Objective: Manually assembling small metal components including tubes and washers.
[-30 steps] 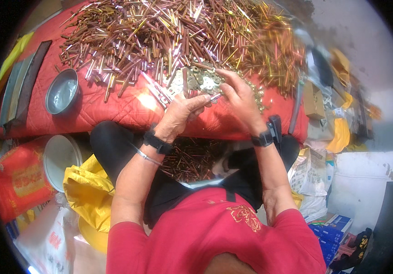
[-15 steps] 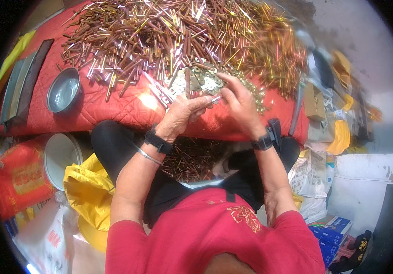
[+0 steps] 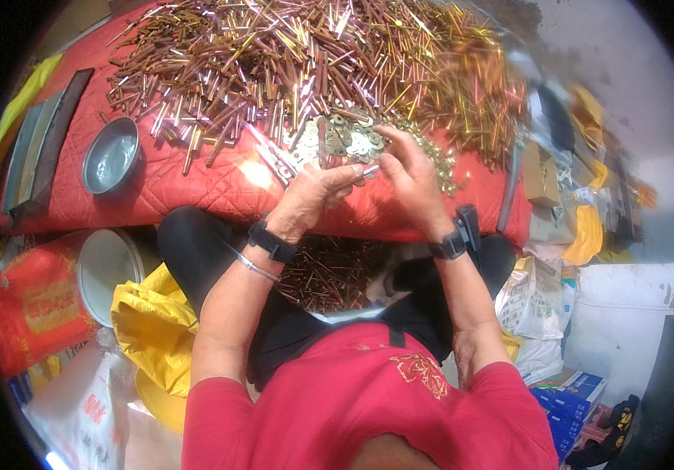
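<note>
My left hand (image 3: 309,196) is closed, with thumb and fingers pinching a short metal rod with a silvery end (image 3: 371,170). The rod points right, toward my right hand (image 3: 415,178). That hand's thumb lies close by the rod's end, while its index finger stretches away over a heap of flat washers (image 3: 364,141); its other fingers are mostly hidden. Just behind both hands, the washers lie on a red quilted cover (image 3: 219,200). Small gold-coloured pieces, perhaps nuts (image 3: 445,160), are scattered right of the washers.
A large pile of copper and gold-coloured metal rods (image 3: 274,63) spreads across the far side. A grey metal bowl (image 3: 111,157) stands at left beside long flat bars (image 3: 47,149). More rods (image 3: 329,274) lie below, between my legs. A yellow bag (image 3: 153,329) is at lower left.
Both hands stay almost in place, the rod still between them. The whole view shifts very slightly.
</note>
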